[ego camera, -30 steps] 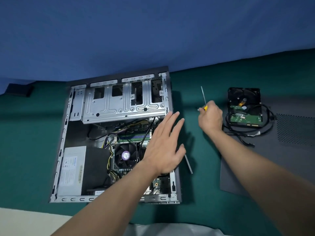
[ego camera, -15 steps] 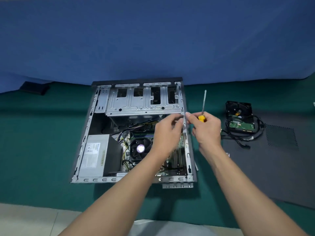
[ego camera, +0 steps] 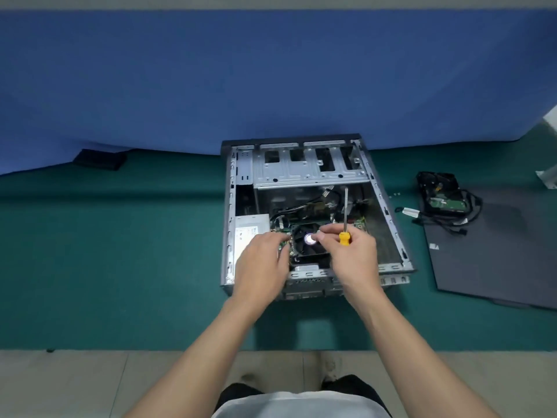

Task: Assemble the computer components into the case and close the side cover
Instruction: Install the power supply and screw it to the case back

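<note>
Green cloth-covered surface (ego camera: 120, 251) carries everything; blue cloth backdrop (ego camera: 271, 86) behind.

Open grey metal computer case (ego camera: 384, 206) lies on its side mid-surface, opening up. Dark grey flat side cover (ego camera: 488, 260) lies to the right, well apart from the case, not fitted. Silver perforated drive cage (ego camera: 301, 173) at the case's far end, grey power supply box (ego camera: 251, 229) along its left wall. Black hard drive with green circuit board (ego camera: 440, 191) sits on the cover's far corner among black cables, outside the case.

Both hands are in the case at the black square cooler fan (ego camera: 301, 247).
- My left hand (ego camera: 262, 263): fingers bent down at the board edge just left of the fan. Gripping or only resting, can't tell.
- My right hand (ego camera: 352, 254): fingers clenched round the yellow-handled steel screwdriver (ego camera: 345, 218), shaft pointing away from me. Thumb and forefinger reach toward the fan hub, maybe pinching a screw; too small to tell.

My read: I'm fastening the board or cooler. Drive, cabling and cover all remain.

Next: turn the tip down onto the screw, keep the shaft square, use light pressure, left hand steadies. Risk: the tip slips onto the board.
</note>
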`<state>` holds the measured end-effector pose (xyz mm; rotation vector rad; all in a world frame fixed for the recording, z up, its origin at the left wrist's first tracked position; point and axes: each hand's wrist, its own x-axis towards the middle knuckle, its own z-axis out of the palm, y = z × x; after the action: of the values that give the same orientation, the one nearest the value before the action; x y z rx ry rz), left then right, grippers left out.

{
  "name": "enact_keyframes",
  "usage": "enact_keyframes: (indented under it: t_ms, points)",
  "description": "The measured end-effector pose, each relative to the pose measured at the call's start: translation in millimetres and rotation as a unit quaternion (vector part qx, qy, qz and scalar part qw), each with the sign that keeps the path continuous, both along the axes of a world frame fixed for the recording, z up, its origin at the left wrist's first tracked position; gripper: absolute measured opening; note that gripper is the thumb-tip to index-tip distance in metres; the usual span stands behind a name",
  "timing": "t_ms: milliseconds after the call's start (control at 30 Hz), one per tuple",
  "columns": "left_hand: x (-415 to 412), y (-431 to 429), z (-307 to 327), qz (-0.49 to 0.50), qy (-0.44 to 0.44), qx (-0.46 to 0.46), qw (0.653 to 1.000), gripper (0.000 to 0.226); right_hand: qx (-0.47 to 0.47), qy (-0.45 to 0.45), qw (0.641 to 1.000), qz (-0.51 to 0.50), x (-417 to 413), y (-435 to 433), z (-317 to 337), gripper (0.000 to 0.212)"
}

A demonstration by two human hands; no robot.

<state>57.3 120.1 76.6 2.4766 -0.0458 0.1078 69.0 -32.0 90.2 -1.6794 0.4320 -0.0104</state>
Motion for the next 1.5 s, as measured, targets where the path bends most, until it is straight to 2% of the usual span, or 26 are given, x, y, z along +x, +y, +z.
enact_keyframes:
  t_ms: [67,100,200,333,533,667,767,867,933,1000,1067,1100,1200,1333,1400,1500]
  points:
    - [-17.8,36.6,-12.1,-0.028,-0.04,0.112,0.992,0.022,-0.02,0.006,1.0,0.0,-18.2,15.2,-7.2,0.009]
    - [-25.5,52.1,-18.0,-0.046,-0.031,0.149,0.987,0.028,-0.032,0.011,0.999,-0.001,-27.3,22.2,-10.9,0.009]
    - [-36.8,82.2,-33.1,-0.116,0.051,0.231,0.965,0.06,-0.084,0.007,0.996,0.013,-51.7,38.8,-20.5,0.011]
    - [-29.1,96.8,-35.4,-0.169,0.039,0.298,0.939,0.073,-0.123,-0.024,0.991,0.042,-70.8,52.9,-29.8,0.015]
    - [-23.4,98.6,-30.3,-0.195,0.037,0.325,0.925,0.07,-0.186,-0.085,0.976,0.08,-81.2,56.8,-45.0,0.018]
    - [-18.1,97.9,-25.8,-0.211,0.045,0.342,0.914,0.071,-0.213,-0.092,0.968,0.098,-79.6,56.7,-58.5,0.015]
    - [-20.1,95.1,-28.1,-0.204,0.044,0.332,0.92,0.07,-0.239,-0.114,0.958,0.114,-78.6,60.8,-67.2,0.015]
    - [-24.9,91.1,-31.7,-0.189,0.037,0.275,0.942,0.067,-0.255,-0.138,0.95,0.117,-77.3,65.2,-75.4,0.017]
    - [-34.2,86.8,-34.7,-0.151,0.001,0.176,0.973,0.052,-0.261,-0.152,0.947,0.11,-76.2,66.9,-79.9,0.016]
    - [-52.1,78.2,-37.0,-0.051,-0.072,0.044,0.995,0.029,-0.258,-0.165,0.947,0.101,-75.3,67.6,-84.5,0.017]
    - [-69.9,66.3,-42.0,0.077,-0.136,-0.037,0.987,0.015,-0.25,-0.17,0.949,0.092,-75.0,67.9,-87.3,0.017]
    - [-76.6,60.0,-44.8,0.126,-0.129,-0.074,0.981,0.013,-0.249,-0.171,0.949,0.088,-74.6,67.8,-88.5,0.016]
    - [-78.8,45.2,-49.9,0.214,0.032,-0.244,0.945,0.014,-0.251,-0.177,0.948,0.085,-73.0,68.5,-92.1,0.014]
    - [-67.4,34.8,-49.2,0.239,0.236,-0.411,0.847,0.017,-0.251,-0.186,0.947,0.078,-72.3,69.0,-93.6,0.015]
    - [-65.2,30.5,-46.8,0.23,0.275,-0.462,0.811,0.017,-0.243,-0.186,0.949,0.077,-71.7,68.2,-93.8,0.018]
    - [-62.6,26.1,-42.9,0.218,0.294,-0.508,0.779,0.017,-0.228,-0.193,0.952,0.074,-71.6,68.5,-92.4,0.017]
